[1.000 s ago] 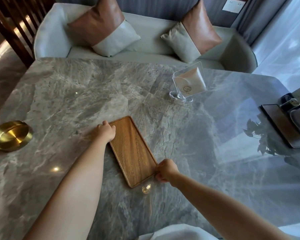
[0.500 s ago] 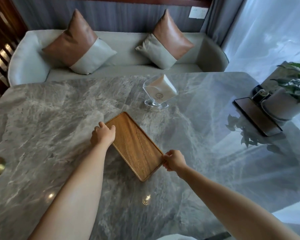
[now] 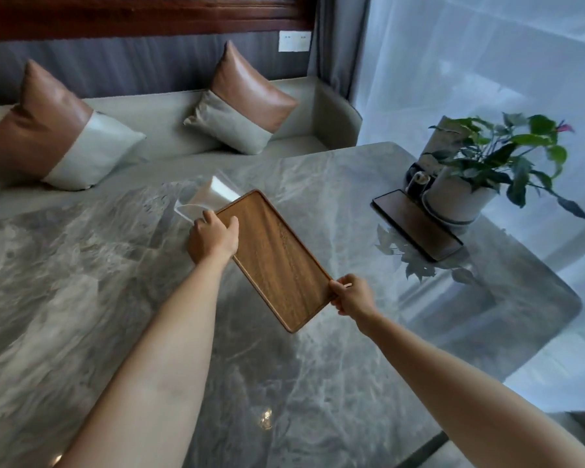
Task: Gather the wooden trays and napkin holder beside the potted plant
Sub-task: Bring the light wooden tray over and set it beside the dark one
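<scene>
Both hands are now carrying the oblong brown wooden tray [image 3: 276, 260] clear of the grey marble table [image 3: 81, 298], where a second ago it lay flat. Right hand [image 3: 353, 296] is pinching the near long rim; left hand [image 3: 212, 238] is clamping the far corner. Beyond sits the clear acrylic napkin holder [image 3: 205, 197], half hidden. Farthest right, a dark wooden tray [image 3: 417, 224] is already touching the white potted plant [image 3: 460, 197]; the transfer looks underway.
</scene>
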Action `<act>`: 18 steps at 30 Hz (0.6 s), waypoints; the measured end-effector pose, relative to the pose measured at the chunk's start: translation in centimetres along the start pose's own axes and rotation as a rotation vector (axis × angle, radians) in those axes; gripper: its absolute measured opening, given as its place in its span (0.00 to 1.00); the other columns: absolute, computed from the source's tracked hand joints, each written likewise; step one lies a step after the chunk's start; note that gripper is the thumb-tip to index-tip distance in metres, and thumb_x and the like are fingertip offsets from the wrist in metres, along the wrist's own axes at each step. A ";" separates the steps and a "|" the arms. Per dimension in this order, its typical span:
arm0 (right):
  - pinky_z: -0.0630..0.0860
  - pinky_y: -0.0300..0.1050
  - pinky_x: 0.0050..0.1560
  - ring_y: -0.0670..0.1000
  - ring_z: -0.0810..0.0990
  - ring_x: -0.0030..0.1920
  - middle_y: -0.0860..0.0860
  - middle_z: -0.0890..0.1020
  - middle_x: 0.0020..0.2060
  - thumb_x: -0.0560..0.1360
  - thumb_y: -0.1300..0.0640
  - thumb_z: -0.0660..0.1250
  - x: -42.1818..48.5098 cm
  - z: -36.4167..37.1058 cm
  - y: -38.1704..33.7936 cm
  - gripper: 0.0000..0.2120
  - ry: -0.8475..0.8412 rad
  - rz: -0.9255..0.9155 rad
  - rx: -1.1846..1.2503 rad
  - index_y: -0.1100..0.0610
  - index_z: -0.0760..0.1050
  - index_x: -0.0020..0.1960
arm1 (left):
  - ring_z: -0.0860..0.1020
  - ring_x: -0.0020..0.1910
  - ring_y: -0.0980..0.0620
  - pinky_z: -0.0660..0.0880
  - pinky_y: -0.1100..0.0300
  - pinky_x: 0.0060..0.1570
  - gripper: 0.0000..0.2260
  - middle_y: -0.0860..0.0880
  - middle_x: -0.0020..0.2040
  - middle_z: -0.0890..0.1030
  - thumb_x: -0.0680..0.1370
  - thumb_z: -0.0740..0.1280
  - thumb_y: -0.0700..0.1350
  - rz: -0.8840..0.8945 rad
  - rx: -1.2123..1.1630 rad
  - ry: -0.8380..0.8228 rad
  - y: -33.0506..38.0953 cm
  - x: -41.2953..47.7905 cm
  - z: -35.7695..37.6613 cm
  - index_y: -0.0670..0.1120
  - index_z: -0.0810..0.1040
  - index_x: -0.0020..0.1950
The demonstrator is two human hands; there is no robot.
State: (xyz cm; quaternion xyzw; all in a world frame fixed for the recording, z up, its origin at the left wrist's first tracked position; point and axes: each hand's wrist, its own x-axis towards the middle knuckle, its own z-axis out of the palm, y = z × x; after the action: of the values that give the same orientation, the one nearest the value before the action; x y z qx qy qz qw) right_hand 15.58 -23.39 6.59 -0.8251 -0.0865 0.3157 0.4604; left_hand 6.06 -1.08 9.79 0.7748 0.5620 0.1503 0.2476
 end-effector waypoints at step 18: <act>0.79 0.56 0.49 0.58 0.80 0.42 0.59 0.81 0.37 0.77 0.57 0.62 14.2 -17.6 5.9 0.12 0.241 0.136 -0.064 0.55 0.68 0.35 | 0.71 0.65 0.36 0.70 0.46 0.59 0.25 0.37 0.67 0.71 0.78 0.57 0.55 0.080 0.183 -0.325 18.1 1.5 19.7 0.39 0.62 0.68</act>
State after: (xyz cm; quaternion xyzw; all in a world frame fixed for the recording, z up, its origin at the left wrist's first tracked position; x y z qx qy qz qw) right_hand 36.40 -32.94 2.12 -0.8752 0.0155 0.2419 0.4186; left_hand 31.07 -8.35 3.35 0.8300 0.4946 -0.0186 0.2573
